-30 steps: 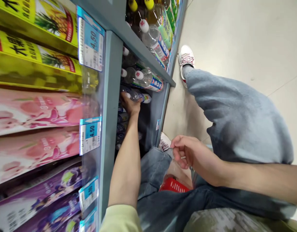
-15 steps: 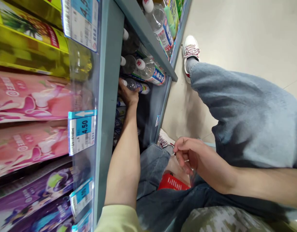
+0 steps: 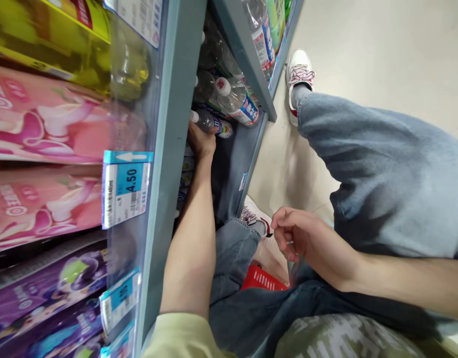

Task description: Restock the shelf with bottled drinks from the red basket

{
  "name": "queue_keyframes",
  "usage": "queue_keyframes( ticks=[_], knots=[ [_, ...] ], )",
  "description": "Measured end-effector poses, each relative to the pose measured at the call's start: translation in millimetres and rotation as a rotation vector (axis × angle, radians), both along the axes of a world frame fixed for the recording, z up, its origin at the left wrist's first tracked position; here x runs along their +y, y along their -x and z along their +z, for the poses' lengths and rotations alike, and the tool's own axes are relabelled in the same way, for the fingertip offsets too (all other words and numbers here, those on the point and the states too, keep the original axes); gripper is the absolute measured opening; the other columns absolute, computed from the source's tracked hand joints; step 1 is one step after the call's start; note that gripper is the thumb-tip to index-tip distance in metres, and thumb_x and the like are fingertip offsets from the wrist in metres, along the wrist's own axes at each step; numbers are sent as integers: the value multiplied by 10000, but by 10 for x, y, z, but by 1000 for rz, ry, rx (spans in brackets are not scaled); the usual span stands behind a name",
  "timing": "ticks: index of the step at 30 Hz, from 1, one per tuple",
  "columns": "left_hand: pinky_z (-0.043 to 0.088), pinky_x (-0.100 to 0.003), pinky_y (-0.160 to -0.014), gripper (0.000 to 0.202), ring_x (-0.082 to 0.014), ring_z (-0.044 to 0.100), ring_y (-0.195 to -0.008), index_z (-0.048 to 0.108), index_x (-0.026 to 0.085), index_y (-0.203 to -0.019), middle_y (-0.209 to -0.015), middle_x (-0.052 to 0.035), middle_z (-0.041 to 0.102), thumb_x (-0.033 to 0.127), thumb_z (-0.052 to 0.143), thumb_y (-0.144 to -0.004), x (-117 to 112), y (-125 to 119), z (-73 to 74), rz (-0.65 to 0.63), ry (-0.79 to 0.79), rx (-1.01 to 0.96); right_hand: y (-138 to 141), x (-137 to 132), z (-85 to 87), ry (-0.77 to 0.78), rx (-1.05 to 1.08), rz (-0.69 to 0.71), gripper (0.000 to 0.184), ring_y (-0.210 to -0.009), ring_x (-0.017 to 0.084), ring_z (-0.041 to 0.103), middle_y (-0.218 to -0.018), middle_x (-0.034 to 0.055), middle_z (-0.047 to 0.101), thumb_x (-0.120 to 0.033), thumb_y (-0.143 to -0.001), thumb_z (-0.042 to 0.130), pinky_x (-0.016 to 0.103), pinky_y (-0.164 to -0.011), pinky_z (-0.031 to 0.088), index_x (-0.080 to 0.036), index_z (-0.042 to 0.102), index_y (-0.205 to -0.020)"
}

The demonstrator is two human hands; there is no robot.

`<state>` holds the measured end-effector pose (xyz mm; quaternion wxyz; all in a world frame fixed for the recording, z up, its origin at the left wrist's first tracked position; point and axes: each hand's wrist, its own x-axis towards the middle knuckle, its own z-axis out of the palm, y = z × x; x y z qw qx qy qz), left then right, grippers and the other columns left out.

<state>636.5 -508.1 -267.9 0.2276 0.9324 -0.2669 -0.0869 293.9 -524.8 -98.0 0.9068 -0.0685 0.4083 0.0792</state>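
Blue-grey steel makes the post [image 3: 169, 164], and the left hand [image 3: 202, 141] is still just right of it, deep in the low bay, where it was half a second ago. Its fingers are curled shut around a clear bottle [image 3: 216, 127] that lies on its side, white cap toward the post. The right hand [image 3: 307, 238] has hardly shifted: well right of the post, over the knee, fingers half curled and holding nothing. More bottles [image 3: 236, 99] are stacked above the held one, under a shelf board [image 3: 247, 54] that hides their tops. A price tag [image 3: 126, 188] hangs on the post's left, before pink cartons [image 3: 45, 124]. A red basket [image 3: 262, 279] shows between the jeans, lower right of the post. The floor [image 3: 381, 49] far right is pale and smooth, with a white shoe [image 3: 299, 74] on it
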Motion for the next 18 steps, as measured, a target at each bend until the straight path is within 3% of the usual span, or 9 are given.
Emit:
queue_keyframes(
  ticks=[2,5,9,11,14,15,16,17,18],
  knots=[
    [159,-469,-1318,829,-349,309,-1549,364,58,-1382,-1581,-235,384,27,864,-722,-4,12,-1,59,11,9,0,18,-18,28,-5,3,150,-552,96,484,-623,-23,581,-324,-770,657,223,-526,391,-174,644,-782],
    [235,-507,-1304,803,-363,335,-1546,400,141,-1410,-1605,-197,391,13,822,-739,28,74,22,71,49,32,-6,57,-67,75,-18,5,138,-533,95,483,-617,-26,587,-314,-782,642,231,-525,381,-177,638,-785],
    [274,-566,-1277,806,-402,327,-1544,308,94,-1505,-1606,-264,371,67,726,-816,158,290,133,20,4,32,-48,128,-164,158,-22,15,148,-533,96,502,-624,-28,601,-327,-792,626,231,-510,347,-182,645,-817],
    [235,-577,-1283,793,-403,262,-1570,220,20,-1553,-1629,-320,300,89,638,-882,246,465,247,-69,-89,-10,-79,167,-216,196,-15,35,175,-524,93,499,-623,-32,605,-346,-761,644,232,-506,340,-181,639,-821],
    [272,-525,-1276,720,-384,276,-1567,322,3,-1547,-1639,-309,310,67,592,-883,409,815,513,-275,-270,-9,-99,234,-292,280,-9,30,228,-489,90,464,-535,-78,523,-343,-697,694,228,-501,338,-189,615,-846],
    [331,-501,-1248,672,-377,363,-1525,444,40,-1494,-1600,-278,406,43,619,-845,473,956,625,-367,-335,27,-95,256,-316,321,-10,25,258,-482,93,456,-491,-103,464,-317,-677,715,223,-501,337,-194,611,-878],
    [408,-518,-1184,621,-390,443,-1467,503,55,-1455,-1548,-277,475,38,607,-842,542,1108,746,-589,-529,76,-86,275,-340,361,-6,27,308,-475,93,445,-458,-126,412,-275,-647,741,216,-499,336,-199,607,-914],
    [471,-514,-1114,568,-394,541,-1372,607,92,-1362,-1447,-250,586,31,656,-800,613,1271,874,-705,-618,138,-77,288,-365,405,-6,37,372,-479,92,449,-451,-139,396,-236,-623,762,208,-505,346,-202,604,-958],
    [528,-487,-1030,481,-379,645,-1225,695,129,-1231,-1288,-207,697,58,731,-757,685,1440,1008,-722,-653,183,-69,296,-391,450,-7,52,432,-490,89,461,-465,-140,421,-208,-603,779,201,-511,359,-202,601,-996]
  ],
)
